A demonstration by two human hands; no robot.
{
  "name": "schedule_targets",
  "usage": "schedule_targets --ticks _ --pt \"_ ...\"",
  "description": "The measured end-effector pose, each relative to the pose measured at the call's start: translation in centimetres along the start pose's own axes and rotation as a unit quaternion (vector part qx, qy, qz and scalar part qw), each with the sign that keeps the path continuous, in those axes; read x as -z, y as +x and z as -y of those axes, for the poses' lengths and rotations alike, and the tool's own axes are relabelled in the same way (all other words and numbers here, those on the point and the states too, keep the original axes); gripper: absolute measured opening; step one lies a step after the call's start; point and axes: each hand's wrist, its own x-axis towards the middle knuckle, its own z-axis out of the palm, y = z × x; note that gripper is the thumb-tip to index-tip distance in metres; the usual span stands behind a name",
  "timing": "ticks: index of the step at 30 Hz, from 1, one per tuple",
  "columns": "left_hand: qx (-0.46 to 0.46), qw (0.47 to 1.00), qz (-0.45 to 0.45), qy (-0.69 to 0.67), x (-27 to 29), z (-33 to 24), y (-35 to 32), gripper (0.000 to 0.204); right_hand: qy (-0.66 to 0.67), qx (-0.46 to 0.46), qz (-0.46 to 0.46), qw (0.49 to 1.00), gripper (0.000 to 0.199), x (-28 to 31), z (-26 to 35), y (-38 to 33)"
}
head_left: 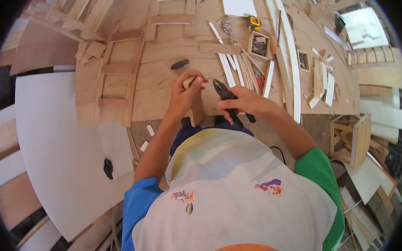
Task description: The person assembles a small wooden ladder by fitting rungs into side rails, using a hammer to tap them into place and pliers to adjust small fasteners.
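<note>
My left hand (187, 92) is wrapped round the upper end of a wooden piece (196, 111), whose lower part hangs down past the table's near edge. In my right hand (248, 102) is a pair of dark pliers (223, 91), gripped by its black handles with the jaws pointing up and left. The jaw tips are a short way right of the left fingers; something thin shows beside them, too small to name. A hammer (180, 64) with a dark head lies on the wooden table (162, 98) just beyond my left hand.
Ladder-like wooden frames (117, 68) lie at the left and far side. To the right are a small wooden box (259, 46), a yellow tape measure (253, 23), loose wood strips (226, 55) and a long white strip (288, 51). A white board (64, 147) stretches along the left.
</note>
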Motion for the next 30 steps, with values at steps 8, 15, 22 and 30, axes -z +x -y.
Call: schedule_targets --ticks 8,15,22,30 --pt "0.03 0.993 0.114 -0.01 -0.6 0.2 1.5 0.013 -0.001 0.021 -0.055 0.998 0.023 -2.0 -0.9 -1.3" --pt "0.077 0.986 0.139 -0.056 -2.6 2.4 2.9 0.014 0.119 0.053 -0.143 0.981 0.024 -2.1 -3.6 -2.0" --pt "0.202 0.97 0.116 -0.073 -5.5 6.7 5.3 0.019 0.221 0.068 -0.218 0.948 0.019 5.0 -7.0 -3.6" --pt "0.262 0.963 0.052 0.034 -10.9 11.8 11.4 0.018 0.274 0.067 -0.241 0.929 0.014 20.5 -9.5 -2.3"
